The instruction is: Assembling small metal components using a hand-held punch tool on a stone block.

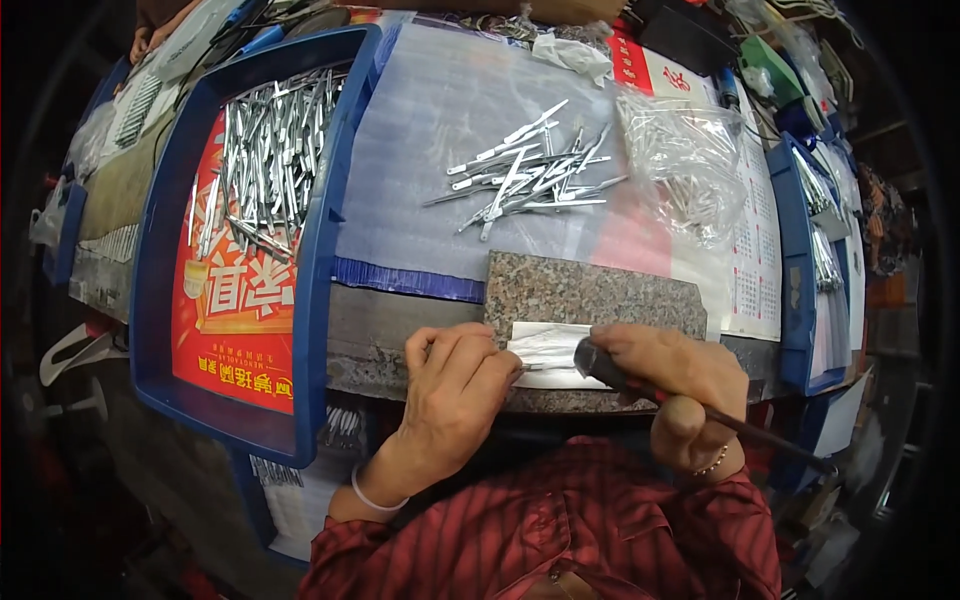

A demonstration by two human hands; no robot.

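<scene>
My left hand [455, 390] is closed, its fingertips pinching the end of a thin metal strip [537, 367]. The strip lies on a small white pad [548, 338], which rests on a speckled granite slab [590, 283] at the table's near edge. My right hand [680, 375] is wrapped round a hammer. The dark hammer head [598, 364] is low over the pad, beside the strip; I cannot tell whether they touch. Its slim handle [770, 438] points to the lower right. Beyond the slab lies a loose pile of silvery metal strips [540, 170].
At left a blue tray [322, 210] holds many metal strips [280, 150] on a red printed sheet. A clear plastic bag [685, 165] with pale pieces lies right of the pile. Another blue tray [797, 265] stands far right. A person's hand [140, 45] shows at the upper left.
</scene>
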